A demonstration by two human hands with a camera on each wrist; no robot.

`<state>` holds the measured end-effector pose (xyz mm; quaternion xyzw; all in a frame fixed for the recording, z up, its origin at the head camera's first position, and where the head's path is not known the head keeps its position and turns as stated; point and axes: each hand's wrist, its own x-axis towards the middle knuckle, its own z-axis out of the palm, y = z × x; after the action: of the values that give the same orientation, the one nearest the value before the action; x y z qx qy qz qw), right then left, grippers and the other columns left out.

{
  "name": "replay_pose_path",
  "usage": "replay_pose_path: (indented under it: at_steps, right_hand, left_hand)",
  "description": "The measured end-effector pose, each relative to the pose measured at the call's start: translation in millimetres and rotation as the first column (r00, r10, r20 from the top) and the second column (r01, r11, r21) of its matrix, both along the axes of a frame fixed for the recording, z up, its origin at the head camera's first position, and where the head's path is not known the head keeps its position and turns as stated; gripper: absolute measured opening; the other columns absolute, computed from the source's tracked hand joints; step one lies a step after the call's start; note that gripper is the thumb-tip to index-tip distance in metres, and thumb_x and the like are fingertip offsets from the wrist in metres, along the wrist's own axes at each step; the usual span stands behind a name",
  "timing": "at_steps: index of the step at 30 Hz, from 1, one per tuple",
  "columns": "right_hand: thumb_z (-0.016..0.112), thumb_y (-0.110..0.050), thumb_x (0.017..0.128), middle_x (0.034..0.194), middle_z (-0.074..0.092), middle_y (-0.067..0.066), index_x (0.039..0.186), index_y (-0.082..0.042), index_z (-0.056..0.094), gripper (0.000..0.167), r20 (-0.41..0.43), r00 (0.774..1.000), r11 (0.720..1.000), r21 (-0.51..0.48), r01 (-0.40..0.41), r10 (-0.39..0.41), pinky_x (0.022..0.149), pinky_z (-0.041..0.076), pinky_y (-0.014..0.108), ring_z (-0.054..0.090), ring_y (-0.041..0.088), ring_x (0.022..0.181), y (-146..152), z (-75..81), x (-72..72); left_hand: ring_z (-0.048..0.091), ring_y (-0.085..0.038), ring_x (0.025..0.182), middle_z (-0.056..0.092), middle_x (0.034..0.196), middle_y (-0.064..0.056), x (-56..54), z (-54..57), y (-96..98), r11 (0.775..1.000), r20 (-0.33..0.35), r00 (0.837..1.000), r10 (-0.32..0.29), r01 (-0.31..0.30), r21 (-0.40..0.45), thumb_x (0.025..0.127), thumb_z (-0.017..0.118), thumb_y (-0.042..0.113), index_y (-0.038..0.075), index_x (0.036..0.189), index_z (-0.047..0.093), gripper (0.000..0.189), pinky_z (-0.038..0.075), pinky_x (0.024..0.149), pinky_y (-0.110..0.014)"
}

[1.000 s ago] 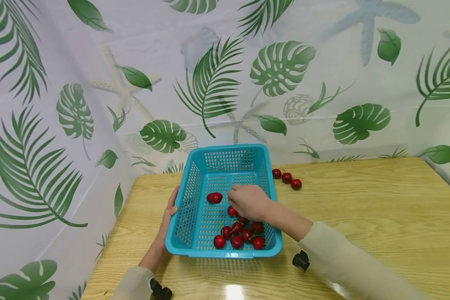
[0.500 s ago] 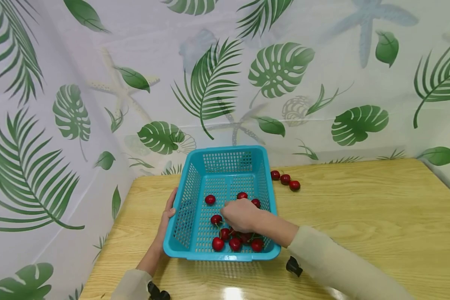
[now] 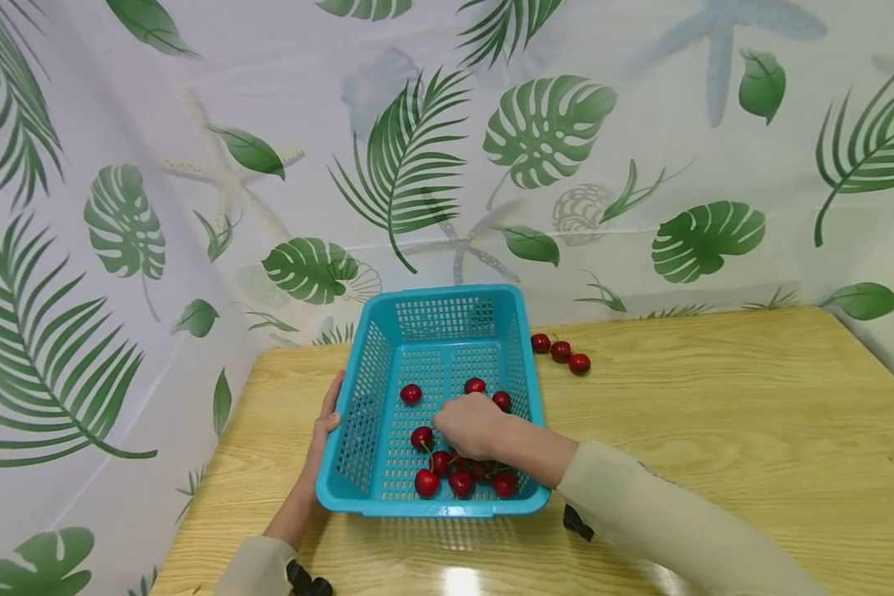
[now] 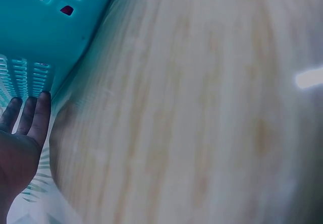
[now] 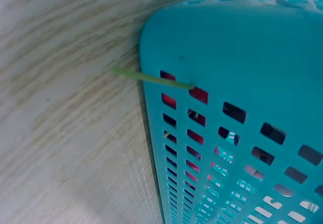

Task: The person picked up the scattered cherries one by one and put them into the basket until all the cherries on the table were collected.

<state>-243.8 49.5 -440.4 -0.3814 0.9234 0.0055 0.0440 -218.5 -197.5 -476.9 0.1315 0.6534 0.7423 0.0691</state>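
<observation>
A blue perforated plastic basket (image 3: 447, 510) stands on the table with red cherries inside, most of them gathered in its near right part. One cherry (image 3: 411, 394) lies apart toward the left. My left hand (image 3: 320, 439) is against the basket's left outer wall, thumb at the rim; the left wrist view shows straight fingers (image 4: 39, 118) along that wall. Inside the basket my right hand (image 3: 471, 426) reaches down over the cherries, knuckles up. Its fingertips are hidden, so I cannot tell whether they hold a cherry. The right wrist view shows the basket's outer wall (image 5: 227, 42), not the hand.
Three cherries (image 3: 560, 352) lie on the wooden table (image 3: 715, 414) beyond the basket's right wall. A green stem (image 5: 151, 78) pokes out through a hole in the basket. A leaf-patterned cloth (image 3: 432, 124) hangs behind and to the left of the table.
My right hand has come down toward the near side of the basket. Cherries now show behind and left of it, and the left pair is one cherry. The left hand stays on the wall.
</observation>
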Motion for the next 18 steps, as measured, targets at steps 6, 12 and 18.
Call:
replay_pose_path:
  at_steps: [6, 12, 18]
  right_hand:
    - [0.065, -0.003, 0.083, 0.059, 0.051, -0.003, 0.065, -0.017, 0.056, 0.025, 0.006, 1.0, 1.0, -0.001, 0.002, -0.002, 0.051, 0.049, 0.03, 0.045, 0.012, 0.056, -1.7, 1.8, -1.1]
    - [0.063, -0.003, 0.083, 0.058, 0.049, -0.003, 0.064, -0.017, 0.054, 0.025, 0.013, 1.0, 1.0, -0.028, 0.01, -0.01, 0.051, 0.048, 0.03, 0.043, 0.012, 0.056, -0.1, 2.5, -0.3]
    - [0.061, -0.003, 0.083, 0.058, 0.05, -0.002, 0.065, -0.017, 0.055, 0.023, 0.013, 1.0, 0.997, -0.075, 0.025, -0.024, 0.051, 0.048, 0.032, 0.044, 0.013, 0.056, 2.0, 2.5, 0.0]
  left_hand:
    - [0.013, -0.04, 0.146, 0.001, 0.166, -0.009, 2.4, 3.9, -1.3, 1.0, -0.011, 1.0, 0.002, -0.002, -0.02, 0.095, 0.014, 0.023, 0.025, 0.161, 0.0, 0.067, 0.024, 0.107, -0.049]
    - [0.013, -0.04, 0.146, 0.0, 0.167, -0.01, 3.1, 3.8, -1.5, 1.0, -0.018, 1.0, 0.001, -0.002, -0.028, 0.096, 0.014, 0.023, 0.021, 0.161, -0.002, 0.067, 0.024, 0.107, -0.048]
    - [0.016, -0.039, 0.145, 0.001, 0.166, -0.01, 2.1, 1.8, -1.0, 0.999, -0.001, 1.0, 0.014, -0.014, -0.029, 0.096, 0.014, 0.025, 0.022, 0.161, -0.002, 0.066, 0.027, 0.105, -0.047]
